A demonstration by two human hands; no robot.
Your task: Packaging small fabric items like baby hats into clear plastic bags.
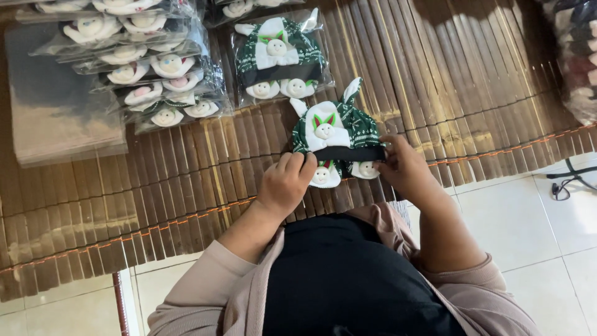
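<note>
Bagged hat sets [155, 68] and empty clear bags [62, 118] lie on a bamboo mat [435, 81].

Light: soft daylight is falling evenly, bright on the white floor tiles [528, 218].
Shadow: a dark band is lying over the bamboo mat [472, 56] (upper right).
Glare: plastic bags [62, 118] are shining slightly.
Focus: edges are blurring mildly.

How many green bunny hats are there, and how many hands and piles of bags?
Green bunny hats: 2, one held flat on the mat, one in a clear bag
Hands: 2, left hand and right hand, both on the loose hat
Pile of bagged sets: 1
Stack of empty clear bags: 1
Total: 6
</note>
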